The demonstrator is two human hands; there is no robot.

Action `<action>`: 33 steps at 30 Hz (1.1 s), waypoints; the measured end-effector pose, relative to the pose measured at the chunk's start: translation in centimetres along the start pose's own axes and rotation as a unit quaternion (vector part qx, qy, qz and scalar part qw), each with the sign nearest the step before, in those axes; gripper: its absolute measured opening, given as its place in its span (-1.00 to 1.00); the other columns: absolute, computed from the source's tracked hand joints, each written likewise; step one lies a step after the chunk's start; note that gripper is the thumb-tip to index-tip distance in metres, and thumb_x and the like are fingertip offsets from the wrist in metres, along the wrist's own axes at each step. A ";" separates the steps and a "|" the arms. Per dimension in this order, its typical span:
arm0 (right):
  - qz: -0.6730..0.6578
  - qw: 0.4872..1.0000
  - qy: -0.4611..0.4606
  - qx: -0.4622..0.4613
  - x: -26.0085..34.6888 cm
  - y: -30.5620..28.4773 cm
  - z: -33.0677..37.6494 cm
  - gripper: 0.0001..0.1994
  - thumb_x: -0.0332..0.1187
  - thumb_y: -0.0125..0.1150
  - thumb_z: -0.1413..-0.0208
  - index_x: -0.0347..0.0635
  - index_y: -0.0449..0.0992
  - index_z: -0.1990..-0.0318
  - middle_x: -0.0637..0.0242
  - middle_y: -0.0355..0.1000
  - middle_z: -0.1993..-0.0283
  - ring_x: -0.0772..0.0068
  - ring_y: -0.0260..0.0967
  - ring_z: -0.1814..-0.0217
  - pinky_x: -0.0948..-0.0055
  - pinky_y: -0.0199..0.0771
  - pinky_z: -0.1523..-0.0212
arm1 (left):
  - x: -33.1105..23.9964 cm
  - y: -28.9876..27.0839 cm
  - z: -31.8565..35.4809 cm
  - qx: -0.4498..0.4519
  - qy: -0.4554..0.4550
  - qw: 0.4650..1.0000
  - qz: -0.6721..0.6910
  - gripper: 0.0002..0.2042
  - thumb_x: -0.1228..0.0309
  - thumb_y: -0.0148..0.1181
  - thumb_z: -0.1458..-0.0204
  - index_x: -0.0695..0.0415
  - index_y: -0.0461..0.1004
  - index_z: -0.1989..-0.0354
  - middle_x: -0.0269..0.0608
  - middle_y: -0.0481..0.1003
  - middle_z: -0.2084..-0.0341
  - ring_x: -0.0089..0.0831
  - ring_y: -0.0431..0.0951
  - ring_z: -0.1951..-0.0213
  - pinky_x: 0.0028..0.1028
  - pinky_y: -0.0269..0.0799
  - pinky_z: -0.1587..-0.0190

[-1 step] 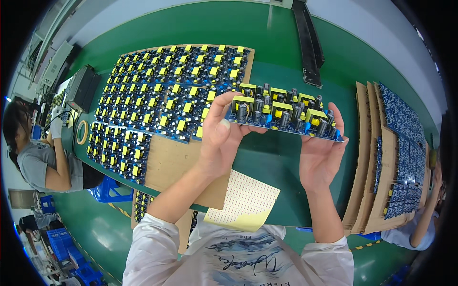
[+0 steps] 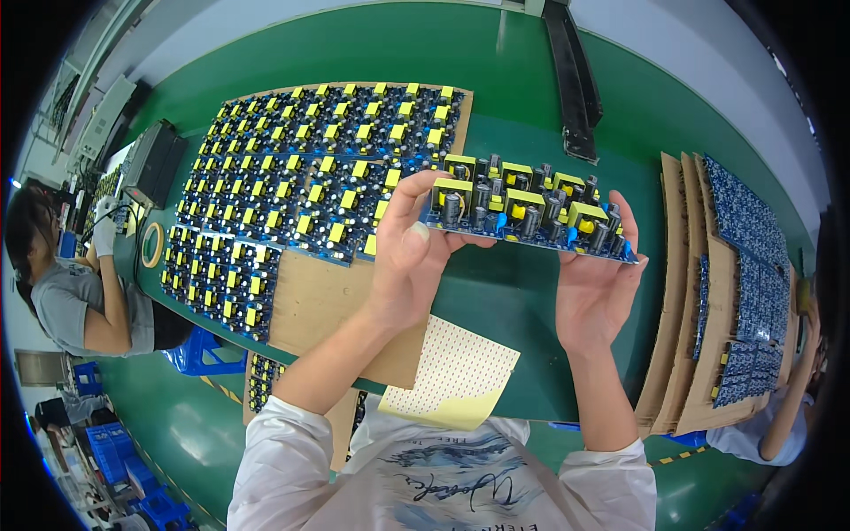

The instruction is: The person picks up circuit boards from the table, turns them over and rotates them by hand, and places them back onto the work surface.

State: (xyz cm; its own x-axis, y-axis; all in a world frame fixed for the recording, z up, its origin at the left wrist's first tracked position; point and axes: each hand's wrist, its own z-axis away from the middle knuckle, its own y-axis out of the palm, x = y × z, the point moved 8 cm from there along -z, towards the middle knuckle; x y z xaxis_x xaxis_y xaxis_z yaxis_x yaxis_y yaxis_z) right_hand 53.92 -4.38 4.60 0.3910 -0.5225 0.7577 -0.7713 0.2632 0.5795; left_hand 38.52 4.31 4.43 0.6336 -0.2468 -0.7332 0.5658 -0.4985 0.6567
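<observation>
Between my two hands a circuit board panel (image 2: 531, 208) is held up above the green table, tilted so its component side shows. Yellow transformers, dark cylindrical capacitors and small blue disc parts stand on it. My left hand (image 2: 416, 252) grips the panel's left end, thumb at the front and fingers under and behind. At the other end my right hand (image 2: 602, 283) is closed round the lower right corner. Below the panel, near the table's front edge, lies a sheet of small labels (image 2: 460, 372) on yellowish backing.
Rows of similar boards (image 2: 301, 168) cover cardboard (image 2: 323, 296) on the left. At right, stacked cardboard sheets (image 2: 677, 292) carry more panels (image 2: 748, 257). A black metal channel (image 2: 571, 80) lies at the back. A tape roll (image 2: 153, 245) sits far left, near a gloved co-worker (image 2: 97, 301).
</observation>
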 end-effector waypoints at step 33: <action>-0.089 0.989 0.117 -0.007 -1.6 0.7 -0.4 -0.10 0.25 0.06 0.15 -0.08 -0.10 -0.26 0.30 -0.07 -0.29 0.26 -0.09 -0.30 0.14 -0.09 -0.24 | -1.5 1.1 0.2 0.030 0.066 0.997 -0.012 -0.13 0.32 0.31 0.31 0.15 -0.12 -0.20 -0.08 0.06 -0.05 -0.30 0.19 -0.08 -0.31 0.18 -0.11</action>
State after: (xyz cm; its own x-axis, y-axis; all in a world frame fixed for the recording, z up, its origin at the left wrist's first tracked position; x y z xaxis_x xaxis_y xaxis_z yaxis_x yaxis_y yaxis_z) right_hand 52.99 -3.03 3.90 0.6265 -0.3605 0.6910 -0.6735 0.1958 0.7128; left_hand 38.09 3.96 6.23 0.6859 -0.1253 -0.7169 0.5513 -0.5536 0.6242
